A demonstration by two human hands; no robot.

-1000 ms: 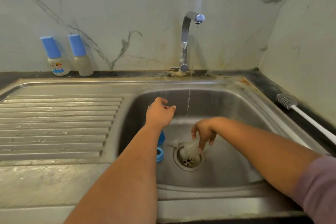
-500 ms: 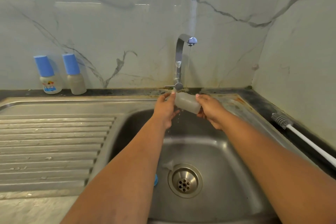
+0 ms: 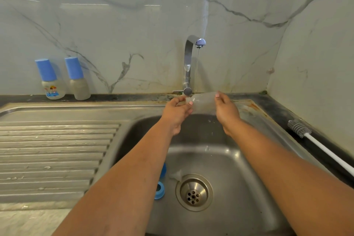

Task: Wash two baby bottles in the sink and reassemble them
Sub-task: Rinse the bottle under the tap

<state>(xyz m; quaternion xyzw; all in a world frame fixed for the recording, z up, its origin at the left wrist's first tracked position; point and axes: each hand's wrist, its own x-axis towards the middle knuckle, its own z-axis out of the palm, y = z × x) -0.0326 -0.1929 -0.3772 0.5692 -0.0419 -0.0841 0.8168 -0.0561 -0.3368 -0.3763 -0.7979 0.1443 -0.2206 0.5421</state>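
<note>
A clear, capless bottle body [image 3: 204,103] lies sideways under the thin water stream from the tap [image 3: 189,63]. My left hand [image 3: 177,112] pinches its threaded neck end. Around its base end curl the fingers of my right hand [image 3: 226,110]. On the sink floor by my left forearm lie a blue screw ring [image 3: 159,190], part of a blue cap [image 3: 164,168] and a clear teat [image 3: 176,175] beside the drain [image 3: 193,192]. Two assembled bottles with blue caps, one printed [image 3: 50,80] and one plain [image 3: 77,79], stand on the back ledge at left.
The steel sink basin [image 3: 239,188] has a ribbed drainboard [image 3: 53,157] to its left. A bottle brush [image 3: 314,140] with a white handle lies on the dark counter at right. Marble walls close the back and right side.
My right hand lifted the bottle body from the drain up to the tap, and my left hand took hold of its neck. The bottle now sits a little higher, under the stream.
</note>
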